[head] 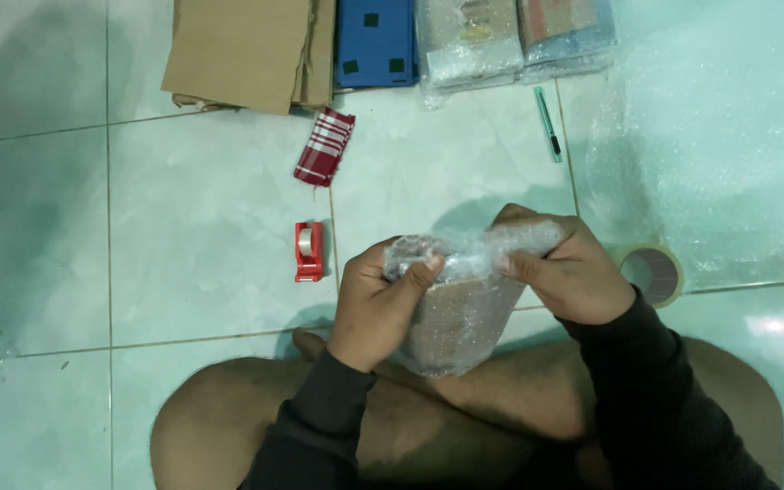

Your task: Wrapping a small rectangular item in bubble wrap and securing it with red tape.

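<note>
I sit cross-legged on a tiled floor and hold a brown flat item wrapped in clear bubble wrap upright over my legs. My left hand grips its upper left edge, thumb pressing the wrap. My right hand pinches the bunched wrap at the top right. What is inside the wrap is hard to tell beyond its brown colour.
A small red tape dispenser and a red striped pouch lie to the left. A roll of tape sits by my right wrist. Flat cardboard, a blue box, wrapped parcels, a green cutter and a bubble-wrap sheet lie beyond.
</note>
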